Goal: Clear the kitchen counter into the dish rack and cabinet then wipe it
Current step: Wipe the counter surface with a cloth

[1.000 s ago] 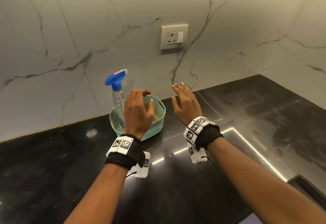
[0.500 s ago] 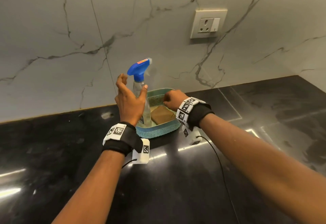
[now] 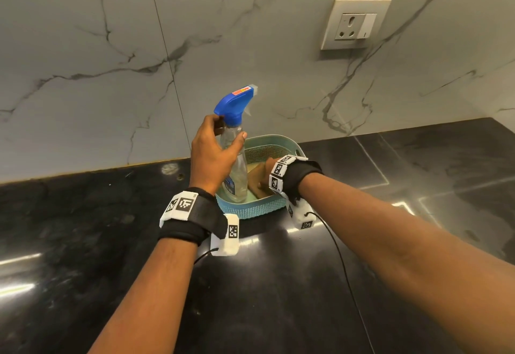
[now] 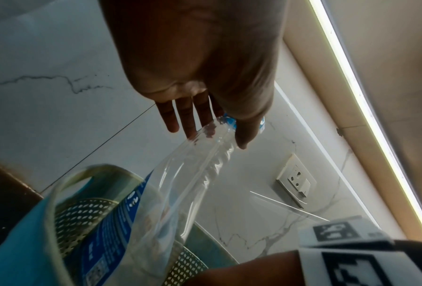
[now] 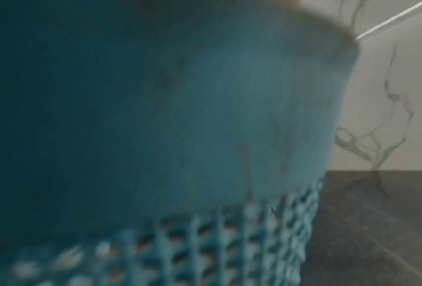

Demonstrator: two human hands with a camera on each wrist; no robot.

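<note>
Although the left hand [image 3: 213,155] is already around the neck of the spray bottle [image 3: 233,164], the hold looks light: the thumb lies on one side of the clear plastic and the fingers on the other, just under the blue trigger head [image 3: 232,104]. In the left wrist view the fingers [image 4: 188,116] are only a little bent and partly apart, so I judge this as a loose wrap, not a firm clamp. The bottle stands upright in the teal perforated basket [image 3: 281,147], at about 9 o'clock inside it, and the basket sits on the black counter [image 3: 83,270] close to the marble wall.

The right hand [image 3: 260,175] reaches down into the same basket at about 3 o'clock and lies on a brown pad [image 3: 257,186], perhaps a sponge. Its fingers are hidden behind the wrist band, so I cannot tell if they pinch the pad or only touch it. The right wrist view shows only the blurred basket wall [image 5: 205,116].

Several things could go wrong. If the bottle is lifted by the smooth neck alone, it may slip, because there is liquid in the lower part. Its base could also catch the basket rim and drag or tip the light basket. Both hands work in one small basket, so they may knock each other. A finger on the trigger could spray the wall.
</note>
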